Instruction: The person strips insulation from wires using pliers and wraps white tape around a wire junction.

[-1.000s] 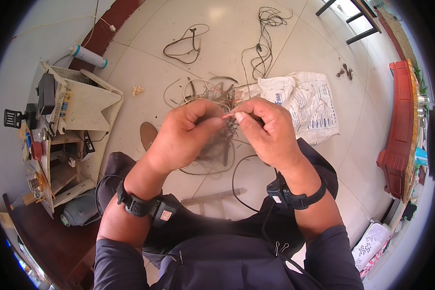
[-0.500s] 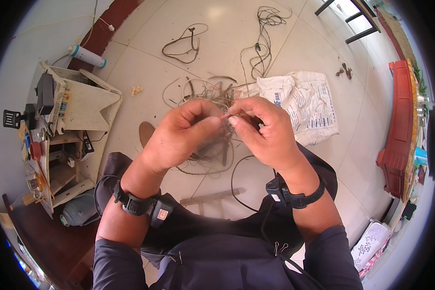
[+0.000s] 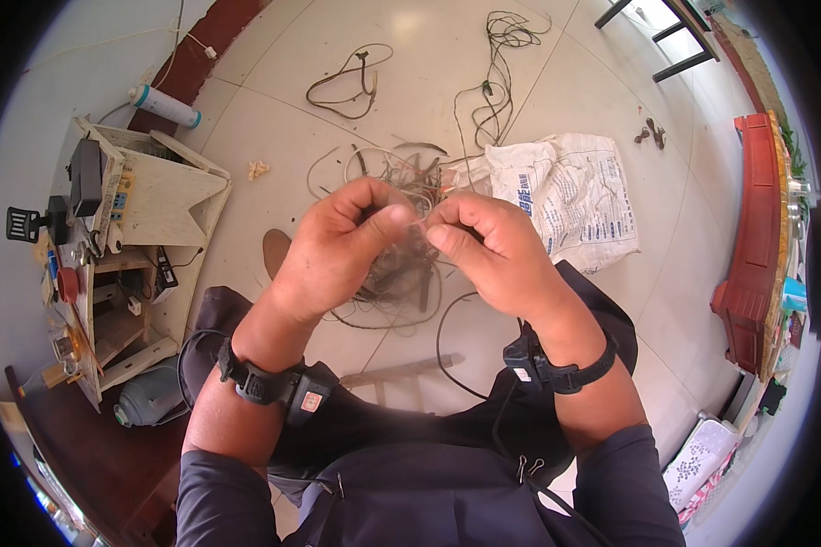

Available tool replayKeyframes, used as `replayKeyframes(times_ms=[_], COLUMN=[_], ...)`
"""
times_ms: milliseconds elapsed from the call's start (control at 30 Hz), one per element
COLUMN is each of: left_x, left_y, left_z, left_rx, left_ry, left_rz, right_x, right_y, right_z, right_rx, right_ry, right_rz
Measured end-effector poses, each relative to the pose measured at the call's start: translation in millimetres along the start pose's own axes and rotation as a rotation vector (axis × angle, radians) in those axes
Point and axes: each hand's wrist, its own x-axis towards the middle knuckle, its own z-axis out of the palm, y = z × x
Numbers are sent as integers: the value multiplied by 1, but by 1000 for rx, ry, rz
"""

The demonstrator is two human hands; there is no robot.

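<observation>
My left hand (image 3: 337, 242) and my right hand (image 3: 494, 248) meet above a tangle of wires, each closed in a pinch of thumb and forefinger. A thin wire (image 3: 419, 221) spans the small gap between the fingertips, its ends hidden in the fingers and its outline blurred. Beneath the hands, the tangle of old wires and cables (image 3: 397, 283) lies on the tiled floor, partly covered from view. Its strands are grey, black, white and some reddish.
A white woven sack (image 3: 593, 196) lies right of the tangle. Farther off are a looped cable (image 3: 369, 91) and a long dark cord (image 3: 493, 100). A worn wooden cabinet (image 3: 169, 196) stands at left, a red-brown wooden piece (image 3: 748, 255) at right. A wooden frame (image 3: 401, 372) sits between my legs.
My fingertips have drawn slightly apart, the left hand shifting a little left. The reddish piece that showed between them now appears only as a faint thin strand.
</observation>
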Motion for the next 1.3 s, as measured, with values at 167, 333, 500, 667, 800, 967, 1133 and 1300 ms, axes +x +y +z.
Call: replayKeyframes(times_ms=[167, 333, 500, 667, 800, 967, 1133, 1300], left_x=[1, 2, 2, 2, 0, 0, -1, -1], left_y=[-10, -5, -10, -9, -1, -2, -3, -1], left_z=[2, 11, 10, 14, 16, 14, 15, 18], left_rx=[-205, -384, -365, -377, -251, -149, -79, -40], left_ry=[17, -4, -49, -16, 19, 30, 51, 76], left_rz=[-10, -16, -67, -72, -63, -62, -41, -30], right_x=[-3, -5, -5, -5, -5, -5, -4, -5], right_y=[-4, 1, 3, 7, 4, 3, 0, 3], right_z=[3, 6, 8, 10, 8, 10, 12, 14], right_rx=[291, 480, 522, 446, 367, 223, 105, 56], right_ry=[-21, -1, 9, 38, 55, 78, 109, 151], right_rz=[252, 339, 387, 362, 340, 299, 259, 192])
